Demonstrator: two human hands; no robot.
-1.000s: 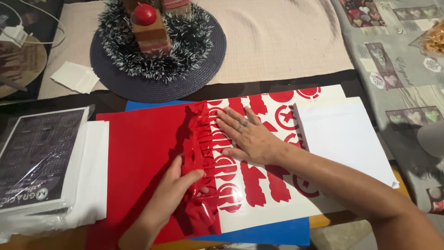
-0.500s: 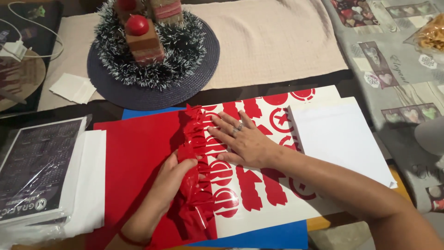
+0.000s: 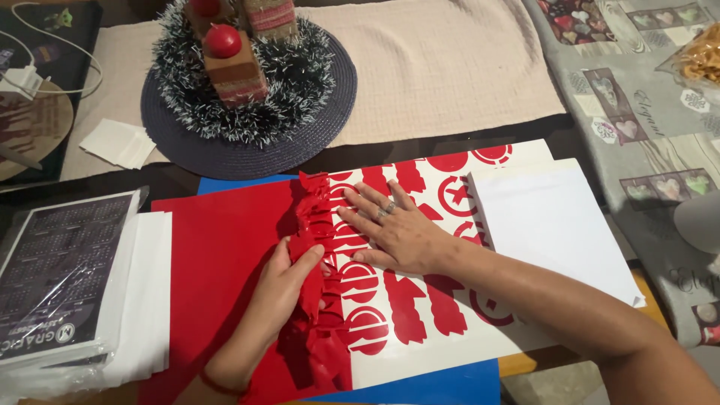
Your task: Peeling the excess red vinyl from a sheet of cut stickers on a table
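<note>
Two hands work on one red vinyl sheet (image 3: 225, 255) in the head view. It lies flat on a blue board (image 3: 442, 382) near the table's front edge. The left hand (image 3: 289, 289) has its fingers clamped on a crumpled strip of peeled red film (image 3: 315, 262), which runs in a ragged ridge from the sheet's top edge down to its bottom edge. The right hand (image 3: 394, 232) lies flat just right of that ridge, fingers spread apart and pressing on the white backing (image 3: 450, 345), holding nothing.

Left of the ridge the sheet is plain, smooth red. Right of it the backing is bare white with red cut shapes left on it: rings, rounded blocks and jagged patches (image 3: 409, 315). A white paper stack (image 3: 555, 225) overlaps the sheet's right edge.

Room is tight on the left, where a stack of white sheets (image 3: 142, 300) touches the red edge, with a dark wrapped packet (image 3: 56, 277) on top of it. Above the sheet a narrow strip of dark table (image 3: 390, 154) lies open before a beige runner (image 3: 442, 67). On the runner sits a dark round mat (image 3: 225, 154) ringed with tinsel, carrying a block with a red ball (image 3: 223, 41). A folded white napkin (image 3: 118, 142) lies beside the mat. To the right, a patterned grey cloth (image 3: 645, 135) covers the table, well clear of the hands.
</note>
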